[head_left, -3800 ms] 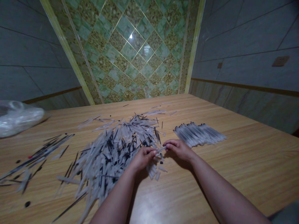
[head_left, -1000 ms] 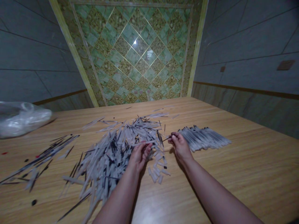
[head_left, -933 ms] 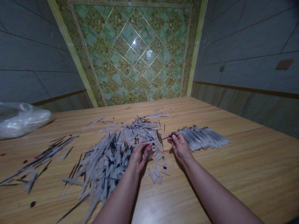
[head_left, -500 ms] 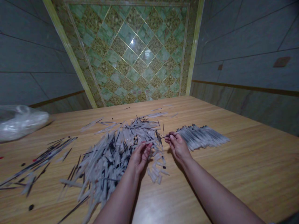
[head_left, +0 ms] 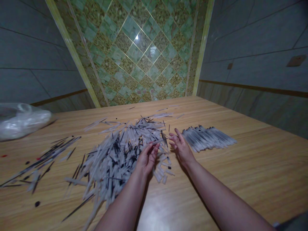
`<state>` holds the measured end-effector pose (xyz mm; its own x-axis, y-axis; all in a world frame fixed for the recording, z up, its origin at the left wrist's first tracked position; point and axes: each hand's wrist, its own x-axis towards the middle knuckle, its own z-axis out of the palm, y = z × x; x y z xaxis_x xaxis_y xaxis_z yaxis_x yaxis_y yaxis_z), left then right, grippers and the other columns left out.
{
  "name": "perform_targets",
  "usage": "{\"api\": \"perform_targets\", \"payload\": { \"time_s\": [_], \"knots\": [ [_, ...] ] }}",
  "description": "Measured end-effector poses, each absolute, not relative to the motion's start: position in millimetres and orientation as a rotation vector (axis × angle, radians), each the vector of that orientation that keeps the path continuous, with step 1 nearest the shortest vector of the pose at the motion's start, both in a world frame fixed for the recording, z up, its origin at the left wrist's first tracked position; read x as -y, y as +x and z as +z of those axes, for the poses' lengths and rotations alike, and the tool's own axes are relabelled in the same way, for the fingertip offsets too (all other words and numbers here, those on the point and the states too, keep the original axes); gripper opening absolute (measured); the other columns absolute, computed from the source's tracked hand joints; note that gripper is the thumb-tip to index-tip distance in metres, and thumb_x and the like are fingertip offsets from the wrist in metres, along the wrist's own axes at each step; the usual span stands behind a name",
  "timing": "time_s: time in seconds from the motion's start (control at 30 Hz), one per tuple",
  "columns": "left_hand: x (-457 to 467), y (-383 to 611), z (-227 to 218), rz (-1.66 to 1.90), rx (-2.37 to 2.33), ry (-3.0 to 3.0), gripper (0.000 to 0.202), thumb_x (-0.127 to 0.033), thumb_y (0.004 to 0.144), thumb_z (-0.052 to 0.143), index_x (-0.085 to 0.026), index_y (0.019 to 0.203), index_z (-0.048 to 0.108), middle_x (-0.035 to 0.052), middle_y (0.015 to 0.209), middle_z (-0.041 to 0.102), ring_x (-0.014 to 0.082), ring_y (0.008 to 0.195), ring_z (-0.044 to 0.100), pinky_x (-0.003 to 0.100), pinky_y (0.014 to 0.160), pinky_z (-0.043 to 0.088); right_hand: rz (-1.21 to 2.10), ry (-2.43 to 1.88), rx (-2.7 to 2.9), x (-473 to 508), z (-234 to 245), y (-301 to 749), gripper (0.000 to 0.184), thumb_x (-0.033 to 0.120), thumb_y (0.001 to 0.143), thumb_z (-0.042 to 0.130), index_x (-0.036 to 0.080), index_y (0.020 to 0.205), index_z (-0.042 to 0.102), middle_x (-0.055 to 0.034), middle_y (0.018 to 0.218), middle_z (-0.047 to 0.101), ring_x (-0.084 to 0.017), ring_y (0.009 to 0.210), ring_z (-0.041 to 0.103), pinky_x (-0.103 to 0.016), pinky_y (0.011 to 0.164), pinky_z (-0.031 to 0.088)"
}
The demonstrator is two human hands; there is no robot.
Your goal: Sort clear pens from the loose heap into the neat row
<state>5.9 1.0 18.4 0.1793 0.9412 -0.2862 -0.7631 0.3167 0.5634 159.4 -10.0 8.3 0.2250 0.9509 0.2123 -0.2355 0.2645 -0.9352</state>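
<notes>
My left hand is closed in a pinch around a slim translucent pen barrel, which points right with something dark along it. Just beyond its far end, my right hand has its fingers spread, and I see nothing held in them. Below and left of my left hand lies a large heap of translucent barrels and thin black pen refills. Several short clear pen caps are scattered between my forearms. A few black refills lie side by side between the hands.
To the right, a neat row of filled pens lies on the wooden table. Loose refills and barrels and a black plug are at the left. A clear plastic bag sits at the far left edge. Tiled walls enclose the table.
My right hand has gone from pinching a thin dark refill to spread fingers. The left hand still holds the barrel, now slightly higher in view. The camera has tilted down a little.
</notes>
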Motion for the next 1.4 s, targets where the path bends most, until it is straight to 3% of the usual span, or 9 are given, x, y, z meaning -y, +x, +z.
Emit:
{"api": "perform_targets", "payload": {
  "time_s": [0.27, 0.37, 0.43, 0.53, 0.6, 0.9, 1.07, 1.2, 1.4],
  "knots": [
    [2, 10, 19, 1.188, -0.642, 0.387, 0.009, -0.004, 0.074, 0.055, -0.010, 0.080, 0.057, 0.0101, 0.080, 0.066, 0.0185, 0.080, 0.066, 0.016, 0.059, 0.054, 0.922, -1.011, 1.406, 18, 12, 154, 0.051, 0.053, 0.082, 0.040, 0.025, 0.125, 0.045, -0.0057, 0.132, 0.044, -0.018, 0.122, 0.036, -0.036, 0.101, 0.027],
    [-1, 6, 16, 1.216, -0.659, 0.367, 0.010, -0.004, 0.074, 0.055, -0.010, 0.082, 0.057, 0.0085, 0.079, 0.066, 0.0172, 0.078, 0.066, 0.017, 0.060, 0.054, 0.794, -1.140, 1.344, 17, 15, 163, 0.050, 0.050, 0.080, 0.045, 0.023, 0.122, 0.048, -0.0074, 0.120, 0.053, -0.019, 0.109, 0.049, -0.033, 0.090, 0.039],
    [-4, 3, 14, 1.225, -0.655, 0.363, 0.012, -0.004, 0.073, 0.055, -0.011, 0.083, 0.057, 0.0084, 0.079, 0.066, 0.0173, 0.077, 0.066, 0.018, 0.060, 0.054, 0.804, -1.225, 1.479, 16, 16, 172, 0.038, 0.045, 0.076, 0.052, 0.020, 0.104, 0.061, -0.0061, 0.098, 0.063, -0.018, 0.089, 0.057, -0.029, 0.076, 0.044],
    [-6, 0, 12, 1.235, -0.642, 0.376, 0.012, -0.005, 0.073, 0.055, -0.011, 0.083, 0.056, 0.0091, 0.080, 0.067, 0.0187, 0.079, 0.066, 0.020, 0.060, 0.055, 0.999, -1.281, 1.889, 19, 14, 183, 0.019, 0.033, 0.071, 0.058, 0.017, 0.074, 0.067, -0.0007, 0.067, 0.064, -0.013, 0.063, 0.056, -0.023, 0.058, 0.041],
    [-6, -1, 11, 1.246, -0.645, 0.386, 0.011, -0.005, 0.073, 0.055, -0.011, 0.082, 0.056, 0.0094, 0.080, 0.067, 0.0193, 0.080, 0.066, 0.021, 0.060, 0.055, 1.089, -1.290, 2.077, 21, 11, 185, 0.012, 0.026, 0.067, 0.060, 0.017, 0.068, 0.067, 0.0013, 0.061, 0.064, -0.012, 0.056, 0.054, -0.021, 0.053, 0.038],
    [0, 3, 12, 1.237, -0.706, 0.443, 0.013, -0.005, 0.074, 0.054, -0.011, 0.085, 0.055, 0.0093, 0.080, 0.066, 0.0179, 0.077, 0.066, 0.019, 0.059, 0.054, 0.886, -1.301, 2.253, 26, 8, 176, 0.012, 0.013, 0.062, 0.056, 0.017, 0.067, 0.065, 0.0017, 0.061, 0.062, -0.010, 0.055, 0.051, -0.019, 0.050, 0.034],
    [2, 4, 12, 1.227, -0.721, 0.477, 0.015, -0.005, 0.074, 0.054, -0.011, 0.088, 0.055, 0.0110, 0.082, 0.066, 0.0183, 0.078, 0.066, 0.019, 0.061, 0.054, 0.967, -1.233, 1.679, 19, 15, 180, 0.009, 0.024, 0.068, 0.056, 0.017, 0.073, 0.059, 0.0029, 0.061, 0.056, -0.009, 0.055, 0.049, -0.020, 0.052, 0.036],
    [3, 6, 14, 1.222, -0.729, 0.456, 0.014, -0.005, 0.075, 0.053, -0.010, 0.088, 0.056, 0.0115, 0.083, 0.066, 0.0186, 0.079, 0.066, 0.019, 0.061, 0.054, 1.085, -1.157, 1.179, 8, 9, 183, 0.020, 0.031, 0.066, 0.060, 0.018, 0.082, 0.058, 0.0026, 0.067, 0.057, -0.009, 0.057, 0.050, -0.021, 0.053, 0.037],
    [5, 8, 14, 1.228, -0.696, 0.472, 0.013, -0.005, 0.073, 0.056, -0.010, 0.086, 0.057, 0.0116, 0.082, 0.067, 0.0193, 0.079, 0.066, 0.019, 0.062, 0.055, 1.176, -1.094, 1.070, 5, 4, 180, 0.027, 0.033, 0.061, 0.067, 0.016, 0.081, 0.064, 0.0008, 0.067, 0.060, -0.010, 0.059, 0.052, -0.022, 0.056, 0.038]
  ]
}}
